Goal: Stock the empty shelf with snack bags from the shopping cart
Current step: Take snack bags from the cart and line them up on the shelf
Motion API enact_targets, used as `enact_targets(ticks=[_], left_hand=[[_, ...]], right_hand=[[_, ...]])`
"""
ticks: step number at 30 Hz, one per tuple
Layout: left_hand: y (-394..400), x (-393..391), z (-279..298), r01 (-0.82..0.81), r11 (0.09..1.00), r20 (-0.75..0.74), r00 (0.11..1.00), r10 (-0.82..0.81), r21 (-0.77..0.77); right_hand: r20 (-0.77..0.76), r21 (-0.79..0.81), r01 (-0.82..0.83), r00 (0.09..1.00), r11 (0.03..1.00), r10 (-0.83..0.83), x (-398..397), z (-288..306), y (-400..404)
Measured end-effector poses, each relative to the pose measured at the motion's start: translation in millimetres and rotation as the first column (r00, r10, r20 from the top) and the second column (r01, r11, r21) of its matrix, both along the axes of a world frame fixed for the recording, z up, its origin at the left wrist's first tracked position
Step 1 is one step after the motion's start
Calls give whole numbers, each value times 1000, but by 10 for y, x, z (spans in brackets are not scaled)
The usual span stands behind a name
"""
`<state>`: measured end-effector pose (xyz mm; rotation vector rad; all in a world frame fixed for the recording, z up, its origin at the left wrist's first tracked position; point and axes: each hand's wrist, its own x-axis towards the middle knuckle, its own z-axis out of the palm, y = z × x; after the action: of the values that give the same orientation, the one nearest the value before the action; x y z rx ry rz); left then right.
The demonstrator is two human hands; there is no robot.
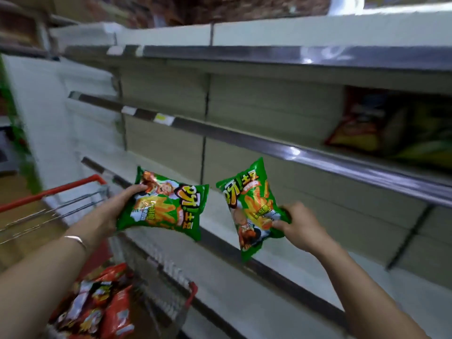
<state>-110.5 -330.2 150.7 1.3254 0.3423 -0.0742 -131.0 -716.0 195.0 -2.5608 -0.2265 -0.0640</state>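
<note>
My left hand point(115, 209) grips the left edge of a green snack bag point(166, 204), held flat above the cart's right side. My right hand point(297, 223) pinches the lower right edge of a second green snack bag point(249, 206), which stands tilted over the front edge of the empty lower shelf point(281, 272). The two bags are apart, side by side. The shopping cart point(188, 297), with red trim, sits at the lower left and holds several red snack bags point(102, 304).
The middle shelf point(244, 138) runs above the bags, bare at the left, with red and yellow snack bags point(362, 123) at its right end. A top shelf point(269, 55) lies higher. A white end panel point(39, 113) stands at the left.
</note>
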Motion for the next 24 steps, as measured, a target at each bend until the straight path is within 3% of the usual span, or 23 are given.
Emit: enact_targets(ticks=[4,10,16,24], left_hand=[[-1056,-23,412,303,943,7,952,-307,138],[-3111,-432,859,594,765,109,768,-631,248],[-4860,-991,1133,737,626,132,615,-778,254],[-6274,-1479,1267,875,429,209,386,-898,226]], right_hand=[[193,64,79,977,995,-90,-630,366,-933],[303,133,144,936,981,-179,-1678,584,-2336],[299,204,305,886,930,-356,-2566,610,-3685],[257,322,435,815,841,-520,-3435,599,-4878]])
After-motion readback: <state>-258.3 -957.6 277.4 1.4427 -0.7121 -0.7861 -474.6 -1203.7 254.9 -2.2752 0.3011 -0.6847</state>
